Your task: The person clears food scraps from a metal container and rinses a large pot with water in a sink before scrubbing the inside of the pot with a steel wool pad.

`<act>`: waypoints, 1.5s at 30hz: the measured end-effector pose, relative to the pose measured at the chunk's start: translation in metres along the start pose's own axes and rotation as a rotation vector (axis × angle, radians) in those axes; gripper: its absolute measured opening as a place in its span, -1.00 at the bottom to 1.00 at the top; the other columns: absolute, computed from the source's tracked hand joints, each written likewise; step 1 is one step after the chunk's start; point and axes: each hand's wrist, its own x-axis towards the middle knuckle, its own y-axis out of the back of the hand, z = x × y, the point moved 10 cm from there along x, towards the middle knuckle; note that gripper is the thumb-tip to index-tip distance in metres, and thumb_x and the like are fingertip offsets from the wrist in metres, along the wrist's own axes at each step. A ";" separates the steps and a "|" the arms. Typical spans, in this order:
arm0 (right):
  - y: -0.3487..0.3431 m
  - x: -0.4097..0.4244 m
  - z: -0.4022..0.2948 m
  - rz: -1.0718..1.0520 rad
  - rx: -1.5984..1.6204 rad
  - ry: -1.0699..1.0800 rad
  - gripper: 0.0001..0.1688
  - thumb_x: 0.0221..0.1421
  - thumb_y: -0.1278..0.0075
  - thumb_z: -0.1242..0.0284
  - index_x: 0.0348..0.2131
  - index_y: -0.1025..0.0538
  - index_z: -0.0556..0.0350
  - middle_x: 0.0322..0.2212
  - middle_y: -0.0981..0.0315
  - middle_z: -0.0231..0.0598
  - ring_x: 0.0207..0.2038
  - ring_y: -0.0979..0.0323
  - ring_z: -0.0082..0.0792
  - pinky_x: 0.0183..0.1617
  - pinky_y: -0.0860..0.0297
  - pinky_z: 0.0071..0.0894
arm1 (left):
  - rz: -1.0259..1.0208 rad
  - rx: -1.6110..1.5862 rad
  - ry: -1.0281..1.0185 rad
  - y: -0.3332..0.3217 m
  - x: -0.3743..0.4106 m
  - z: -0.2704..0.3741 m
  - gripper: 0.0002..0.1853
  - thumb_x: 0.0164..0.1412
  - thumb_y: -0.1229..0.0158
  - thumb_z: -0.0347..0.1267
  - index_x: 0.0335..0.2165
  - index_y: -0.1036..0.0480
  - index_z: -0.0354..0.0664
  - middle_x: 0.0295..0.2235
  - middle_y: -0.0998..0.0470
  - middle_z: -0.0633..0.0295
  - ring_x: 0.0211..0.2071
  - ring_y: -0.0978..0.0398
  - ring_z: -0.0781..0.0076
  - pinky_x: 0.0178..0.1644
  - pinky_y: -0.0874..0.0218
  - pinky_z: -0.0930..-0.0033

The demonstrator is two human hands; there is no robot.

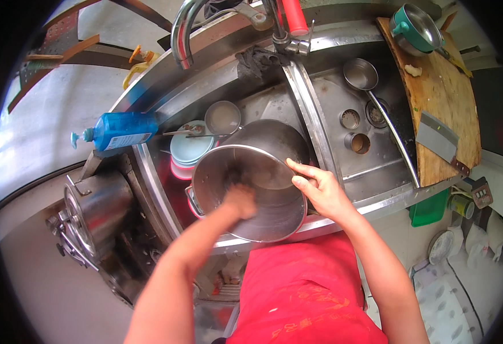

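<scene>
A large, deep stainless steel pot (279,217) tilts in the left sink basin, its mouth facing me. My right hand (320,189) grips its rim on the right, thumb and fingers pinching the edge. Inside the pot is my left hand (240,202), blurred by motion. A dark, smeared patch (234,174) lies just beyond its fingers; whether that is something held cannot be made out. Behind the pot lies a dark rounded metal surface (273,137). Light blue plates (189,148) are stacked to the left, beside a small metal bowl or ladle (222,117) holding cloudy liquid.
A blue pump bottle (126,130) lies on the left ledge. Above the basins are a faucet (181,43) and a dark cloth (260,62). The right basin holds a long-handled ladle (389,112). A cleaver (438,135) rests on the wooden cutting board (432,90). A lidded steel pot (105,210) stands left.
</scene>
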 end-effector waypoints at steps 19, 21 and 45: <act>0.023 -0.045 0.067 0.243 0.399 -0.303 -0.53 0.28 0.14 0.26 0.11 -0.27 0.00 -0.74 0.11 -0.70 -0.76 0.15 -0.76 -0.70 0.14 -0.67 | 0.440 -1.342 -0.397 0.054 0.014 0.131 -0.44 0.18 0.23 -0.32 0.11 -0.17 -0.39 0.11 -0.23 -0.23 0.18 -0.16 -0.01 0.27 0.07 0.22; 0.028 -0.044 0.072 0.268 0.400 -0.283 -0.52 0.28 0.13 0.24 0.11 -0.27 0.02 -0.77 0.16 -0.68 -0.78 0.18 -0.76 -0.72 0.13 -0.67 | 0.019 -0.726 -0.227 0.027 -0.033 0.095 -0.41 0.08 0.14 -0.31 0.08 -0.24 -0.39 0.12 -0.27 -0.10 0.16 -0.22 0.03 0.22 -0.04 0.12; 0.019 -0.037 0.062 0.208 0.360 -0.291 -0.66 0.30 0.17 0.24 0.01 -0.30 -0.09 -0.76 0.17 -0.67 -0.78 0.20 -0.75 -0.72 0.16 -0.67 | 0.124 -0.924 -0.299 0.062 -0.006 0.127 -0.54 0.10 0.10 -0.30 -0.07 -0.44 -0.30 -0.08 -0.48 -0.09 -0.02 -0.44 0.06 0.01 -0.24 0.15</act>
